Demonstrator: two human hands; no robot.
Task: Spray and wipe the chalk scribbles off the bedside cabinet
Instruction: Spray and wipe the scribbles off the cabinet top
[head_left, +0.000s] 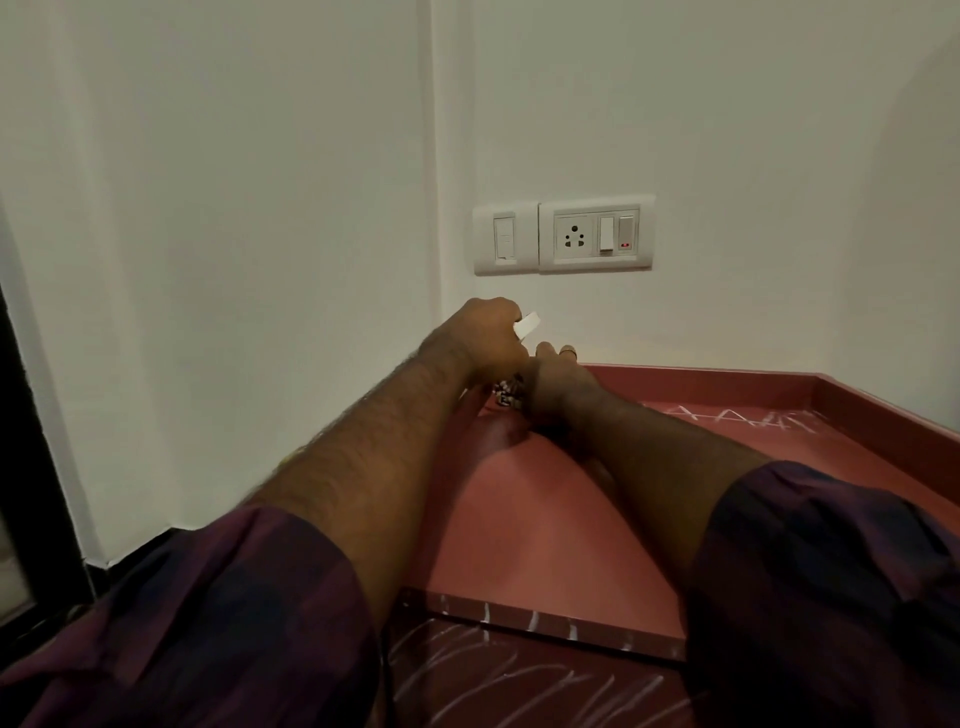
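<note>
You're at the pick-up step: your left hand is clenched round a white-topped sprayer at the bedside cabinet's 11 o'clock corner. I cannot tell your right hand's grip. Aim next at the chalk scribbles at 2 o'clock.

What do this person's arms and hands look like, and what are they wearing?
Both arms wear sleeves in dark purple and navy checks, pushed up to the elbows, leaving hairy forearms bare. The right hand has a ring; the left hand shows none.
</note>
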